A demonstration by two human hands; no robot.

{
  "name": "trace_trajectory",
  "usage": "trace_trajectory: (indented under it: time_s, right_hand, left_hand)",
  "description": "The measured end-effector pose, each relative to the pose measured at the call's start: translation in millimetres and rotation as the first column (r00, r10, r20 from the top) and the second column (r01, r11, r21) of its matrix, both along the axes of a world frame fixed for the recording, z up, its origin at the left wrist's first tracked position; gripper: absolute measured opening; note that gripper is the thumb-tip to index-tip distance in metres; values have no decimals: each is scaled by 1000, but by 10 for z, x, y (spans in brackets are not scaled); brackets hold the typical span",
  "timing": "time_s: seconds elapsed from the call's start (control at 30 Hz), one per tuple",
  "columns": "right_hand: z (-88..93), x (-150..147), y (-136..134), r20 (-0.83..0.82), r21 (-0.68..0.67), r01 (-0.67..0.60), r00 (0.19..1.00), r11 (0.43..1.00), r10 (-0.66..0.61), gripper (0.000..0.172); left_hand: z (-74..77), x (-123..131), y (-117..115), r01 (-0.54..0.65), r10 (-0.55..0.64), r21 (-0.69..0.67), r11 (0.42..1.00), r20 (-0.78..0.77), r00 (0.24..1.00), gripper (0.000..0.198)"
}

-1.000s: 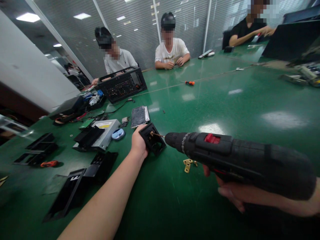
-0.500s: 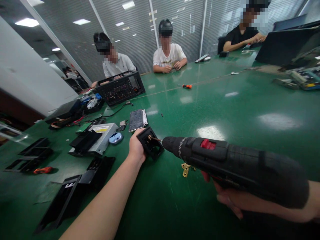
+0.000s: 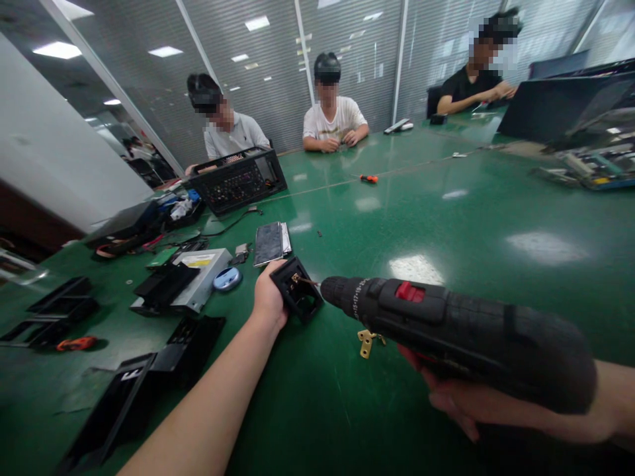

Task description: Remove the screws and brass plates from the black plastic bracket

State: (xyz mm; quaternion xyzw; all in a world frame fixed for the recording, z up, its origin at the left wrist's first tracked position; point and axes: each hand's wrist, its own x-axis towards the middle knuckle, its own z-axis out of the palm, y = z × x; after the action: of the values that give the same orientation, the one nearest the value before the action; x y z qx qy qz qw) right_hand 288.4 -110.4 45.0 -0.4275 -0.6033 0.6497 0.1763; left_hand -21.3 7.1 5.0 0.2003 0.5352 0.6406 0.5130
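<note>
My left hand (image 3: 269, 297) is closed round the left side of a black plastic frame (image 3: 308, 309), tilted up off the green table (image 3: 377, 423). Inside the frame shows a small brass-coloured fitting (image 3: 295, 278). My right hand (image 3: 461, 396) grips a black cordless drill (image 3: 446, 317) with a red switch on top. The drill's thin bit (image 3: 311, 283) points left into the frame and reaches the brass fitting; whether it sits in a screw I cannot tell. Just below the drill's chuck lie flat brass brackets (image 3: 366, 344) on the table.
Left of my arm lie black plastic panels (image 3: 143, 383), an orange screwdriver (image 3: 77, 344), a grey disc drive (image 3: 208, 277) and a round blue tin (image 3: 227, 279). A black computer case (image 3: 243, 182) stands farther back. Several people sit across the table; another orange screwdriver (image 3: 368, 179) lies midway.
The whole view has shifted slightly, with the scene a little lower in the picture. Both hands, the drill and the black frame keep the same places relative to each other.
</note>
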Motion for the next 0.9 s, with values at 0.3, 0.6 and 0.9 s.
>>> trace_trajectory:
  time_s: [0.3, 0.6, 0.9]
  right_hand:
    - [-337, 110, 76, -82, 29, -35, 996, 999, 38, 55]
    - [-224, 135, 32, -68, -21, -31, 997, 999, 30, 54]
    - [-557, -126, 140, 214, -5, 98, 972, 995, -94, 123]
  left_hand:
    - [-34, -44, -13, 21, -21, -2, 1000, 9, 1000, 21]
    - [-92, -76, -5, 34, -34, 30, 999, 19, 999, 23]
    - [-85, -63, 6, 24, -25, 23, 999, 6, 1000, 23]
